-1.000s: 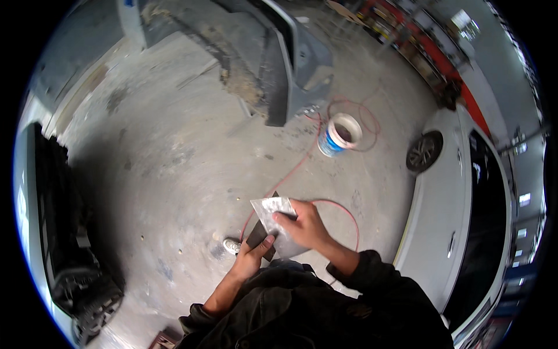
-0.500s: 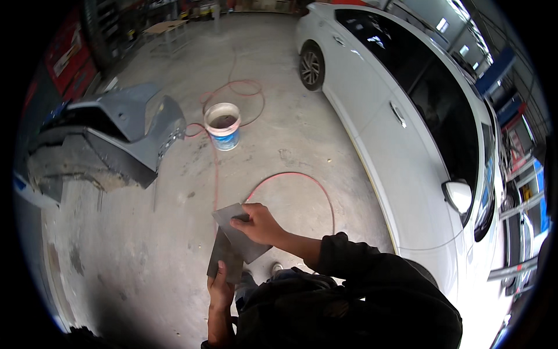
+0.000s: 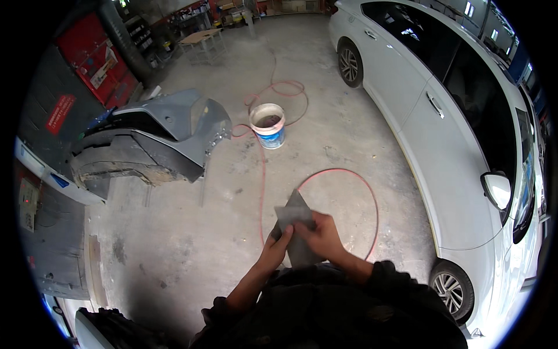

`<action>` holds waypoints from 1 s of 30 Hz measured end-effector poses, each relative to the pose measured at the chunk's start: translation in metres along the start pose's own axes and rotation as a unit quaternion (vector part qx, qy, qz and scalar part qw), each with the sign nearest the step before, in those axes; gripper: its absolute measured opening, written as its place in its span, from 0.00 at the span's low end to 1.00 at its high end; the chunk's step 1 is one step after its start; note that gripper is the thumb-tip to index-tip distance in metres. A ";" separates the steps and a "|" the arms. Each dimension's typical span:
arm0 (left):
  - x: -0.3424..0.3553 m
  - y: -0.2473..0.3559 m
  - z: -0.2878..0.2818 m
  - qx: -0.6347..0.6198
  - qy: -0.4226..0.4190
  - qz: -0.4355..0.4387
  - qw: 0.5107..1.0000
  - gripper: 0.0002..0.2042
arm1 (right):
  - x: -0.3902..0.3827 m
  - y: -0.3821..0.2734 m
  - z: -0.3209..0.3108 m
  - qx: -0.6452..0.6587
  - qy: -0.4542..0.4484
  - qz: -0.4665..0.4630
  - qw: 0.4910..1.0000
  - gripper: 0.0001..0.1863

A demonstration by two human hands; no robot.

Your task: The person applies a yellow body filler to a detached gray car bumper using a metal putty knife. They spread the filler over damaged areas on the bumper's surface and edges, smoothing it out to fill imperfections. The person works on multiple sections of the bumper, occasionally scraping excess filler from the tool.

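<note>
Two thin, matte grey rectangular sheets, which look like sandpaper, overlap in front of my body. The front sheet (image 3: 293,215) lies over the back sheet (image 3: 296,197), whose corner sticks out above it. My left hand (image 3: 275,249) is closed on their left side, thumb on the front face. From the right, my right hand (image 3: 326,237) grips them too, its thumb pressed on the front sheet close to the left thumb. The fingers behind the sheets are hidden, so which hand bears which sheet is unclear.
A white-and-blue bucket (image 3: 271,137) stands ahead on the concrete floor. Around it winds a red hose (image 3: 376,203). On the left is a grey car body panel (image 3: 174,116); a white car (image 3: 407,99) fills the right side. A small table (image 3: 200,36) stands far back.
My hands have come together and the sheets overlap more. The left hand has risen beside the right. The view has swung left, so the surroundings sit further right.
</note>
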State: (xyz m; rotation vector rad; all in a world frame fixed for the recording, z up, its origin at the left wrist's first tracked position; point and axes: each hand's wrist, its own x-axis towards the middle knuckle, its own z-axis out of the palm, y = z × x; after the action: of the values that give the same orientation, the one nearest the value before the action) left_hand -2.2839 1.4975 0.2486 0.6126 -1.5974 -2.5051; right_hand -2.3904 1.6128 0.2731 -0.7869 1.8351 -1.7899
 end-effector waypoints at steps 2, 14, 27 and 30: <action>0.001 0.007 0.001 0.030 -0.015 0.023 0.999 0.23 | -0.007 -0.012 0.007 0.017 -0.002 -0.015 1.000 0.09; -0.031 0.031 -0.008 -0.200 -0.138 -0.033 0.969 0.34 | -0.012 -0.024 0.025 0.378 0.017 0.216 0.900 0.13; -0.028 0.021 -0.039 -0.076 0.182 0.164 0.967 0.22 | -0.007 0.005 0.034 0.291 0.133 0.153 0.935 0.09; -0.027 0.020 -0.022 -0.024 0.220 0.208 0.953 0.19 | -0.015 0.020 0.037 0.174 0.158 0.108 0.966 0.08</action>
State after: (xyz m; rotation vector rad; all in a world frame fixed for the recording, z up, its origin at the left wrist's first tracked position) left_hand -2.2531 1.4787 0.2658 0.6836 -1.3288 -1.9301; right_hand -2.3565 1.5957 0.2507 -0.1687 1.6397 -2.0961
